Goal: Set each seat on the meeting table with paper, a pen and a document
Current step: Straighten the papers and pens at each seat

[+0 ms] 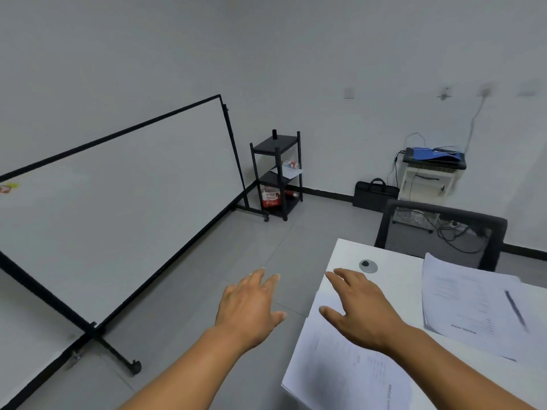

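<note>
We held our right hand [359, 309] flat and empty above the near papers [349, 362] at the table [393, 261] corner (long axis running away from us), our left hand [251, 309], fingers spread, off the edge.

Head-worn view, downward over table [393, 261] corner.

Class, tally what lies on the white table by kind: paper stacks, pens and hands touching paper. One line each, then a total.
Paper stacks: 2, near stack, far stack
Pens: 1, pen
Hands over the paper: 1, right hand
Total: 4
</note>
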